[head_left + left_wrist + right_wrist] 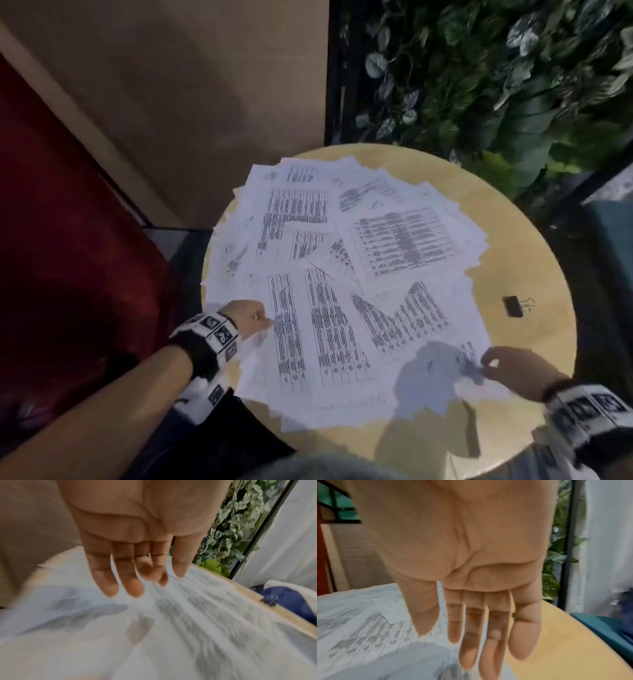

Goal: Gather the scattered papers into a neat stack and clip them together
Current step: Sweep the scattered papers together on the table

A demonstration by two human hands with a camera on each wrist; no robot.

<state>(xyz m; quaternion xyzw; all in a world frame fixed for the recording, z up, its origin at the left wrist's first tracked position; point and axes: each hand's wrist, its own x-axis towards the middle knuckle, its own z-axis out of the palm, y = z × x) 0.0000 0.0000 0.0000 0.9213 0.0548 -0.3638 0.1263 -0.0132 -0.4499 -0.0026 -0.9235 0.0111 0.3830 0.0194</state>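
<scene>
Several white printed papers (335,281) lie fanned and overlapping across a round wooden table (534,260). A black binder clip (513,306) lies on bare wood to their right; it also shows as a small dark shape (270,601) at the table's rim. My left hand (251,317) hovers over the left edge of the sheets, its fingers (129,586) straight and holding nothing above the papers (171,635). My right hand (503,368) is over the near-right corner of the papers (359,628), with fingers (489,655) straight and spread and nothing held.
A leafy green plant wall (496,75) rises behind the table. A red surface (61,240) and a beige wall panel (191,96) stand to the left. A teal seat (604,628) sits beyond the table's right edge.
</scene>
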